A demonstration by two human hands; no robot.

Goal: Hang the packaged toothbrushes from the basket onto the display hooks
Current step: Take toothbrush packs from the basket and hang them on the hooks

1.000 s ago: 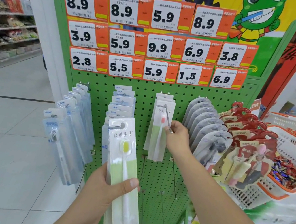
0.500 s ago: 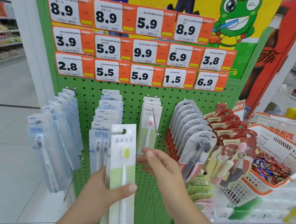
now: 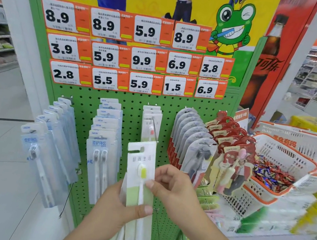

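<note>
1. A packaged toothbrush (image 3: 141, 175), a white and pale-green card holding a brush with a yellow-green head, stood upright at the lower centre of the frame, in front of the green pegboard (image 3: 135, 104).
2. The left hand (image 3: 116, 214) gripped the lower part of the pack, with its thumb lying across the front near the brush handle and its fingers hidden behind the card. More packs appeared to be stacked behind the front one in this hand, though how many could not be told.
3. The right hand (image 3: 172, 189) held the pack's right edge at mid-height, its thumb pressed on the front just below the brush head and its fingers curled behind.
4. Directly above the pack, a hook (image 3: 155, 127) carried a few matching white packs (image 3: 150, 118).
5. To the left hung rows of blue-white toothbrush packs (image 3: 102, 142); to the right hung grey packs (image 3: 193, 143) and red-topped packs (image 3: 229, 151).
6. Orange price tags (image 3: 142, 55) filled the upper centre.
7. At the right of the frame, a white and orange basket (image 3: 284, 155) held wrapped sweets.
</note>
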